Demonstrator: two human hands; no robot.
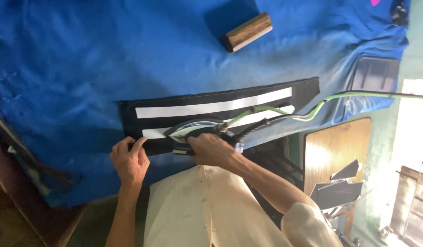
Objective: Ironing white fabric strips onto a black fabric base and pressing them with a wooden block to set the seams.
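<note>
The right hand (211,150) is closed around the handle of a steam iron (195,132). The fingers wrap over the grip, so the fist is tight and no gap shows between them. The iron lies flat on a black fabric strip (220,98), with its pointed end toward 9 o'clock. From its rear, at 3 o'clock, a green hose (339,97) and a dark cable (261,126) go out together toward the right edge of the view.

The left hand (129,160) rests at 9 o'clock of the iron, just beside it. It is half closed: the fingertips (137,142) are bent down and press on the near edge of the black strip, and the thumb lies next to them. I cannot tell if it pinches the edge or only holds it flat.

The black strip lies across the middle of the blue cloth (74,68) that covers the work surface, running from 9 o'clock to 3 o'clock with a light tilt. Two white bands (211,108) run along it; the iron sits on the nearer band and hides part of it.

A short wooden block (247,32) lies on the blue cloth at 12 o'clock of the iron, well apart from both hands. The person wears a cream shirt (193,210) with buttons.
</note>
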